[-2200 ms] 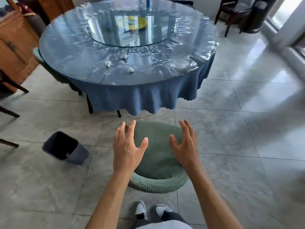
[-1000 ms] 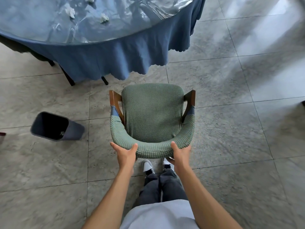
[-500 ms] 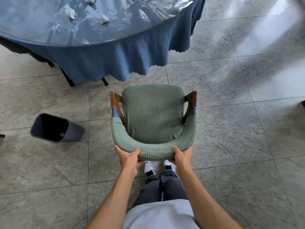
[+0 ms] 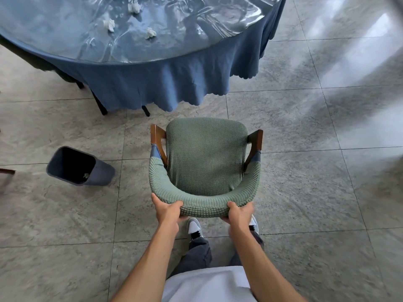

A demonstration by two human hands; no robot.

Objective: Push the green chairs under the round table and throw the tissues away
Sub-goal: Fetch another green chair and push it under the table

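A green chair point(image 4: 205, 158) with wooden arms stands on the tiled floor, its seat facing the round table point(image 4: 65, 29). My left hand point(image 4: 166, 209) grips the left part of the curved backrest, and my right hand point(image 4: 238, 212) grips the right part. The chair's front edge sits just short of the blue tablecloth's hem point(image 4: 163, 90). Three crumpled white tissues lie on the tabletop: tissue point(image 4: 108, 24), tissue point(image 4: 151, 33) and tissue point(image 4: 134, 6). A second green chair point(image 4: 39, 64) is tucked under the table at the left, mostly hidden.
A dark blue bin point(image 4: 80, 165) stands on the floor left of the chair, with a scrap of tissue inside. A dark wooden leg point(image 4: 6, 171) pokes in at the left edge. My feet point(image 4: 194, 226) are right behind the chair.
My hands came down and took hold of the backrest. Since half a second ago the view has lifted a little, showing more tabletop; the chair has hardly shifted.
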